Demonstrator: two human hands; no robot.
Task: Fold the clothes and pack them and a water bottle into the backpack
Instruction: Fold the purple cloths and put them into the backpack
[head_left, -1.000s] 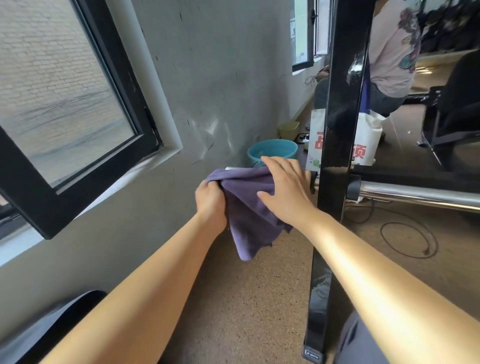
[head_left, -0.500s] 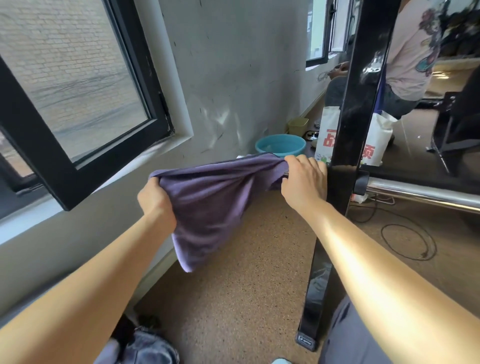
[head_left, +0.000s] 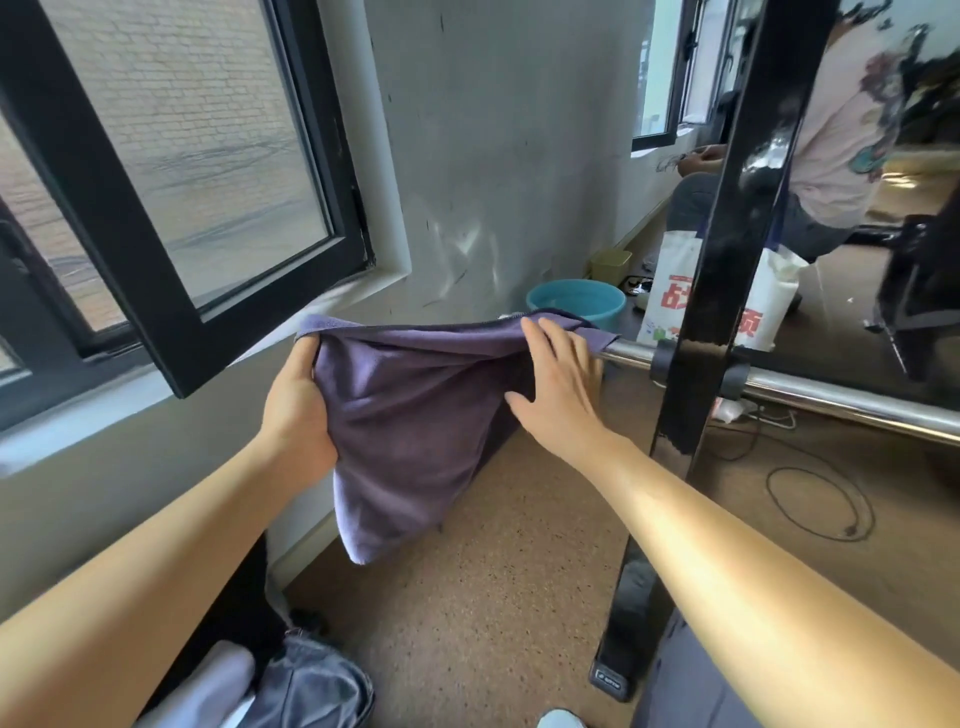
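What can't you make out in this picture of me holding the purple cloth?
Head view only:
- Left hand: fingers hidden behind the purple terry cloth.
- Grey fabric backpack: cut off by the bottom edge.
- White bag with red print: partly covered by the glossy black post.

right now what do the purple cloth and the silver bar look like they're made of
Purple cloth: looks like soft microfibre or terry with a matte finish. It sags in loose folds and shows a fine nap. Silver bar: likely polished or chrome-plated steel. It is round, with bright mirror-like streaks along its length. The exact fibre and alloy can't be told.
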